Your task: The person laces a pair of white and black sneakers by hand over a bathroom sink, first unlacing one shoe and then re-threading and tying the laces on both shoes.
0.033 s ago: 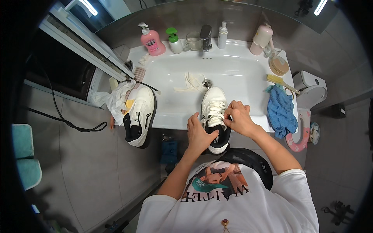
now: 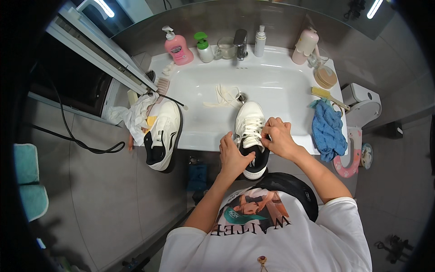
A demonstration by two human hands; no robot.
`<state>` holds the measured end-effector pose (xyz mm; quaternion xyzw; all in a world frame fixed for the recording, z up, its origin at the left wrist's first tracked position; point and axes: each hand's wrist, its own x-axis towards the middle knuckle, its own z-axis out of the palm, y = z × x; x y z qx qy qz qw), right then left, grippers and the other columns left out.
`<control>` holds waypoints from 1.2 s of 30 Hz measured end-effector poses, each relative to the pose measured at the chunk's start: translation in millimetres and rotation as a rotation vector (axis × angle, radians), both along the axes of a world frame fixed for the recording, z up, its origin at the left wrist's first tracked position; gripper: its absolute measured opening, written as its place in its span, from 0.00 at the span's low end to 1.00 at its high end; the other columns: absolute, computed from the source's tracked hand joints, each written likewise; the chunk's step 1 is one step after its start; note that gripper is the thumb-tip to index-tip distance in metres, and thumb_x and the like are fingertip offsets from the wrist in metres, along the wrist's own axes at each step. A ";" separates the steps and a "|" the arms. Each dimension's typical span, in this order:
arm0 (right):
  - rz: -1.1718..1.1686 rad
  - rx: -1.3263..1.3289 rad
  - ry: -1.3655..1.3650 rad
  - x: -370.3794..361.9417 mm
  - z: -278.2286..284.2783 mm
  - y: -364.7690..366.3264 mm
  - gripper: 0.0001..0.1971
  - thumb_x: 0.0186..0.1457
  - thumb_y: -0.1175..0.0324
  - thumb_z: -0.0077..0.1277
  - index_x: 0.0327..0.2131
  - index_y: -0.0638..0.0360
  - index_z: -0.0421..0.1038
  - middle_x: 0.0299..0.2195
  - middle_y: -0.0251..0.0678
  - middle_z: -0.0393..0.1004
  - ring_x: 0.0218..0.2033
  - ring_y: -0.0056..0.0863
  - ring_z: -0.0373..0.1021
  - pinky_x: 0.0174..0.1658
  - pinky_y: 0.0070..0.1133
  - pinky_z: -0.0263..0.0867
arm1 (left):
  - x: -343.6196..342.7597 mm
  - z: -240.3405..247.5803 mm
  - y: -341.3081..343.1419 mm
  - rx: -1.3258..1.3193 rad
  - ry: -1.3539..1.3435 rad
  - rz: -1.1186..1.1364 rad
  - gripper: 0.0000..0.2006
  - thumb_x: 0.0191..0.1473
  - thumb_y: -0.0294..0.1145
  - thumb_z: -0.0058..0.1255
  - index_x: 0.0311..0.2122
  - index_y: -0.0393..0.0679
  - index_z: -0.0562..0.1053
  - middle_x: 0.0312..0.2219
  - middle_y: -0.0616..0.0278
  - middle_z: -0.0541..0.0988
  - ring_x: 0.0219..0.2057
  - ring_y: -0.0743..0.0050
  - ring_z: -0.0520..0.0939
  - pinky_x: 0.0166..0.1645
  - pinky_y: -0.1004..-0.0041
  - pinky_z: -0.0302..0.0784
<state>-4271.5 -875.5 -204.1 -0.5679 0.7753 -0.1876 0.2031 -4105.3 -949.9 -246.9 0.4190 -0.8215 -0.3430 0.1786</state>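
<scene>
A white sneaker (image 2: 250, 112) with a black lining lies across the sink's front edge, toe over the basin and heel toward me. Cream laces (image 2: 252, 127) run through its eyelets. My left hand (image 2: 232, 156) is closed around the left side of its collar, thumb at the black opening. At the right eyelets, my right hand (image 2: 279, 137) has its fingers pinched on a lace. The matching sneaker (image 2: 168, 119) lies to the left on the sink's edge, with no laces visible in it. A loose cream shoelace (image 2: 225, 96) lies in the basin near the drain.
Around the white sink (image 2: 276, 86) stand a pink pump bottle (image 2: 178, 49), a green-topped bottle (image 2: 204, 51), a glass mug (image 2: 225, 47) and the faucet (image 2: 240, 43). At right are a yellow-bristled brush (image 2: 322, 94) and a blue cloth (image 2: 327, 129); white cloth (image 2: 137, 113) is at left.
</scene>
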 end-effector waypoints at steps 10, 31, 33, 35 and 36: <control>-0.156 0.035 -1.044 -9.1 15.6 -18.2 0.06 0.54 0.72 0.45 0.26 0.63 0.65 0.16 0.29 0.65 0.17 0.17 0.62 0.23 0.17 0.60 | -2.0 8.6 -13.0 0.010 -0.402 -0.272 0.22 0.35 0.17 0.55 0.40 0.34 0.63 0.38 0.45 0.69 0.40 0.45 0.75 0.42 0.59 0.73; -0.246 -0.373 -0.522 -22.4 36.1 -34.5 0.10 0.41 0.78 0.49 0.32 0.63 0.66 0.13 0.32 0.57 0.16 0.18 0.55 0.22 0.20 0.55 | 7.0 16.6 -29.9 -0.187 -0.318 -0.437 0.20 0.38 0.15 0.49 0.40 0.40 0.64 0.35 0.51 0.68 0.39 0.50 0.72 0.40 0.59 0.73; -0.246 -0.217 -0.509 -33.8 26.8 -30.4 0.08 0.42 0.77 0.48 0.31 0.63 0.65 0.14 0.33 0.58 0.16 0.19 0.55 0.21 0.20 0.55 | 10.6 13.2 -29.7 -0.188 -0.309 -0.419 0.20 0.38 0.15 0.49 0.40 0.40 0.64 0.36 0.52 0.68 0.40 0.50 0.72 0.40 0.59 0.73; -0.021 -0.226 -0.232 -43.7 44.3 -31.9 0.10 0.43 0.77 0.50 0.33 0.62 0.65 0.14 0.31 0.59 0.16 0.19 0.55 0.21 0.19 0.54 | 14.4 11.5 -30.6 -0.122 -0.359 -0.371 0.20 0.38 0.16 0.50 0.41 0.40 0.64 0.36 0.52 0.69 0.41 0.50 0.72 0.41 0.59 0.73; 0.171 -0.345 -0.041 -49.3 47.8 -36.1 0.11 0.43 0.77 0.51 0.33 0.62 0.64 0.14 0.31 0.59 0.15 0.19 0.55 0.21 0.20 0.55 | 14.0 11.0 -29.6 -0.120 -0.356 -0.370 0.20 0.38 0.16 0.50 0.41 0.40 0.64 0.36 0.52 0.69 0.41 0.50 0.72 0.41 0.59 0.73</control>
